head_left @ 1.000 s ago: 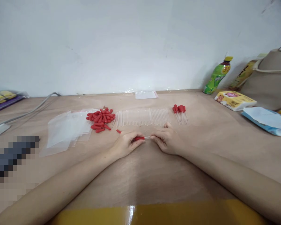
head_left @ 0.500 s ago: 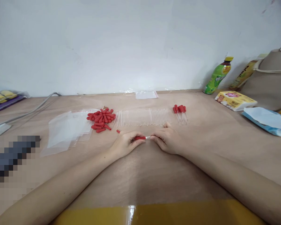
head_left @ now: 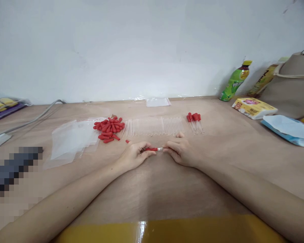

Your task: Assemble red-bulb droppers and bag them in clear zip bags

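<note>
My left hand [head_left: 135,154] is closed on a red rubber dropper bulb [head_left: 151,149], its neck pointing right. From the right, my right hand [head_left: 181,149] pinches a clear glass dropper tube [head_left: 160,149] whose end meets the bulb's neck. How far the tube sits inside cannot be seen. Another red bulb [head_left: 127,141] shows just behind my left hand. Beyond my hands lies a row of clear tubes [head_left: 152,126]. A heap of red bulbs [head_left: 110,126] is to their left, and several droppers with red bulbs fitted [head_left: 195,122] lie to their right.
Clear plastic bags [head_left: 71,138] lie left of the heap, with a small bag [head_left: 158,102] near the wall. A grey cable [head_left: 44,113] runs at the left. On the right stand a green bottle [head_left: 235,82], a tissue pack [head_left: 254,108], a blue packet [head_left: 286,130] and a grey-beige bag [head_left: 291,87].
My left fingers have shifted slightly along the bulb, showing more of its red neck. The bulb and tube stay joined end to end; the rest is unchanged.
</note>
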A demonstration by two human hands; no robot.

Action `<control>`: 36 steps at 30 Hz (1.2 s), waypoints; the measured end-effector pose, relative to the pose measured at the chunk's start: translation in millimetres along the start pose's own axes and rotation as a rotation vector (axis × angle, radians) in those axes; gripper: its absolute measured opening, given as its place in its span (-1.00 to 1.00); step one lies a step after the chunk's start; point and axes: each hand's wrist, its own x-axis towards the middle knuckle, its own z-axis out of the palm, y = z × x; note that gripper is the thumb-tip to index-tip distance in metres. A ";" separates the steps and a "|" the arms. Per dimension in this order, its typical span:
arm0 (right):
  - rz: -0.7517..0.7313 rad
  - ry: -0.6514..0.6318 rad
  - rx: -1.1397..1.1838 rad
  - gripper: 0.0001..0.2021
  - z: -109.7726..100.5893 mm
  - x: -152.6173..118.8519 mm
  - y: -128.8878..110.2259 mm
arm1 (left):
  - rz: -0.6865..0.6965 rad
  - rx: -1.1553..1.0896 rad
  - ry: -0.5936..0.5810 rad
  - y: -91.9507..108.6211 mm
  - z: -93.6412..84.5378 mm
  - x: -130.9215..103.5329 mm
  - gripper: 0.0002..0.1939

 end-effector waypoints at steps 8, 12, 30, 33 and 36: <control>-0.050 0.071 0.014 -0.79 4.2 -3.4 3.3 | -0.044 -0.059 -0.021 0.4 0.1 1.0 -0.79; -0.025 0.066 0.043 -0.78 5.5 -2.0 1.1 | 0.075 0.037 0.019 2.9 -1.6 1.3 -0.82; 0.035 -0.097 -0.088 -0.78 -11.9 8.0 -3.7 | 0.332 0.217 0.133 7.8 -3.6 3.3 -0.81; 0.148 -0.085 -0.073 -0.80 -17.9 8.3 4.5 | 0.327 0.239 0.196 8.1 -5.0 2.8 -0.65; 0.482 0.045 -0.024 -0.79 -28.4 8.6 29.0 | 0.325 0.245 0.227 6.6 -5.0 2.6 -0.67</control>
